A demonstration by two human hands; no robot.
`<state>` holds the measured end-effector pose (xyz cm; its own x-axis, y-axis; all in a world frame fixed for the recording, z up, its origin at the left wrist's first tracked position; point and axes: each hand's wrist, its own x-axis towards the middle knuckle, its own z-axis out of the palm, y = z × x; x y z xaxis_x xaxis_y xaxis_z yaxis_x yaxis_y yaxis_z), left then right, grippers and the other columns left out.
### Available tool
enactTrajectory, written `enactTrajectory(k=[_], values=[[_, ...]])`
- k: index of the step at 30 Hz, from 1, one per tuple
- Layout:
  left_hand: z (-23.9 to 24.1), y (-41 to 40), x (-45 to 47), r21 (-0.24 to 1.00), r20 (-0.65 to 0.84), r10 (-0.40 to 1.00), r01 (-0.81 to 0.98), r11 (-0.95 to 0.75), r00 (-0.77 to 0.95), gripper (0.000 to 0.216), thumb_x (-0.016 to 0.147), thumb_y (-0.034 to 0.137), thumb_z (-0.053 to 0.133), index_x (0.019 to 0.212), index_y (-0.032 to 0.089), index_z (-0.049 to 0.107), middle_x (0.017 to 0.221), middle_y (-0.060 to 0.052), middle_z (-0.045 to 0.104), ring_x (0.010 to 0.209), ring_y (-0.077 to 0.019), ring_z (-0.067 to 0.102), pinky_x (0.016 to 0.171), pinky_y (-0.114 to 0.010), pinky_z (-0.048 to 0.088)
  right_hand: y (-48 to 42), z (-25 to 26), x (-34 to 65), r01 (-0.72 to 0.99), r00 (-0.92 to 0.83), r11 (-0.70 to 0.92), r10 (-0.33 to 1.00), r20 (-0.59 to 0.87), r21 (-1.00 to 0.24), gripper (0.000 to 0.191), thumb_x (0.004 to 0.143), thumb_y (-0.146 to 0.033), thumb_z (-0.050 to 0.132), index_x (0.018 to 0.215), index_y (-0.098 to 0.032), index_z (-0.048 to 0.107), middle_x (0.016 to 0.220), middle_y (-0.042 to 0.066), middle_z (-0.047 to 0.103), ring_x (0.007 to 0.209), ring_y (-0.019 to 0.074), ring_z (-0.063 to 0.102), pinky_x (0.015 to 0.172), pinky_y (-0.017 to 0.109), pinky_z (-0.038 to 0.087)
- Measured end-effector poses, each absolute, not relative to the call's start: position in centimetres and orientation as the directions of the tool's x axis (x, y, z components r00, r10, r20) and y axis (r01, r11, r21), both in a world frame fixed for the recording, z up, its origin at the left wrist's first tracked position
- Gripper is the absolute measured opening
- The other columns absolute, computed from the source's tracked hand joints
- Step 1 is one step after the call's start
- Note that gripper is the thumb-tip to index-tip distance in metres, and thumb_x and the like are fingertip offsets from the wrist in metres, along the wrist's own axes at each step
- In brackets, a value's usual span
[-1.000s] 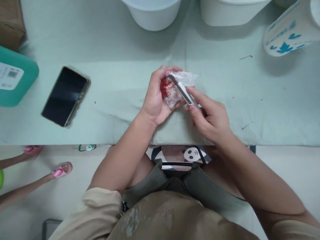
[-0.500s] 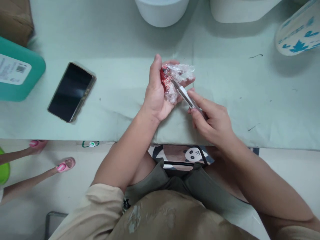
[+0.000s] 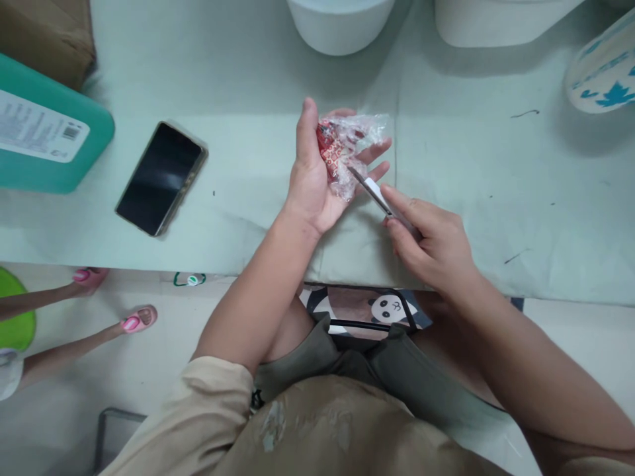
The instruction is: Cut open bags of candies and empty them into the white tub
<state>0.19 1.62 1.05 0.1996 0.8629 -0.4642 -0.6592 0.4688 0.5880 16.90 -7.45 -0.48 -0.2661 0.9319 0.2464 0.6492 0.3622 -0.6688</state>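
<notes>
My left hand [image 3: 317, 178] lies palm up over the pale green tablecloth [image 3: 248, 172], fingers loosely cupped under a crumpled clear plastic bag [image 3: 352, 142] with red and white bits inside. My right hand [image 3: 429, 241] pinches a pair of metal tweezers [image 3: 372, 192]; their tip points up-left and touches the lower edge of the bag. Both hands are in the middle of the table, just beyond its near edge.
A dark phone [image 3: 161, 177] lies left of my hands. A teal box [image 3: 47, 142] with a white label and a brown carton [image 3: 49, 36] sit at far left. White tubs [image 3: 340, 23] and a blue-patterned cup [image 3: 602, 76] stand along the back. Another person's feet in pink sandals [image 3: 131, 322] show below.
My left hand has opened its fingers, showing more of the bag. The tweezers have drawn back down-right from deep in the bag to its lower edge. The view shifted slightly.
</notes>
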Motion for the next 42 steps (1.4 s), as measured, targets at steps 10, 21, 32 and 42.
enactTrajectory(k=[10,21,32,42], values=[[1.0,2.3,-0.3,0.600,-0.536,0.839,-0.657,0.457,0.094,0.059,0.097,0.077,0.039,0.110,0.027,0.068,0.092,-0.004,0.074,0.117,-0.0311,0.075,0.089,-0.040,0.065,-7.6,-0.7,17.1,0.663,-0.276,0.365,0.931,0.239,-0.654,0.045,0.097,-0.019,0.055,0.139,-0.030,0.066,0.079,0.002,0.071,0.066,0.0180,0.064,0.064,0.032,0.052],[1.4,2.4,-0.4,0.597,-0.544,0.836,-0.667,0.445,0.072,0.059,0.096,0.076,0.041,0.096,0.023,0.069,0.089,-0.007,0.075,0.117,-0.0295,0.075,0.088,-0.038,0.066,-7.7,-0.7,17.2,0.666,-0.290,0.370,0.928,0.232,-0.648,0.044,0.099,-0.019,0.053,0.139,-0.029,0.065,0.081,0.002,0.073,0.068,0.0186,0.065,0.064,0.032,0.052],[1.6,2.8,-1.0,0.546,-0.493,0.864,-0.736,0.400,0.104,0.064,0.100,0.074,0.028,0.084,0.023,0.064,0.085,-0.005,0.072,0.111,-0.0230,0.075,0.087,-0.033,0.065,-7.7,0.1,17.8,0.689,-0.244,0.364,0.931,0.272,-0.627,0.040,0.100,-0.024,0.054,0.137,-0.029,0.066,0.078,0.001,0.072,0.057,0.0152,0.060,0.058,0.030,0.050],[1.4,2.2,-0.6,0.618,-0.513,0.856,-0.661,0.425,0.070,0.059,0.091,0.081,0.048,0.105,0.026,0.063,0.110,-0.006,0.074,0.132,-0.0273,0.065,0.091,-0.033,0.060,-3.9,-2.9,26.5,0.920,0.249,-0.144,0.933,0.260,-0.366,0.027,0.083,-0.020,0.074,0.109,-0.026,0.074,0.098,0.013,0.069,0.093,0.0319,0.063,0.084,0.051,0.047]])
